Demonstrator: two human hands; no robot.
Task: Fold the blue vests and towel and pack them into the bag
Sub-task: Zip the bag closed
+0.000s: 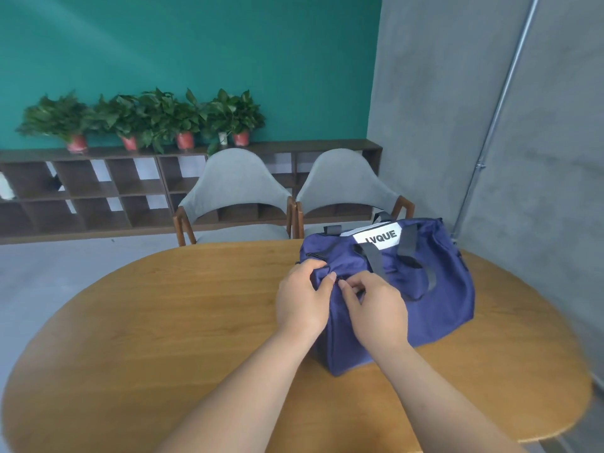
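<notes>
Hands meet at the near-left end of the navy blue fabric duffel bag (438,299), right of centre on the oval wooden table (157,328): left hand (302,297) grips bunched cloth, right hand (376,310) pinches there too, likely on the hidden zip pull. Keep cloth taut; draw straight.

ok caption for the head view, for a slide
Left hand and right hand grip the near end of a navy bag on a wooden table.

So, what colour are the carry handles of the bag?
The handles are dark grey, on a navy blue bag; the head view shows them.
</notes>
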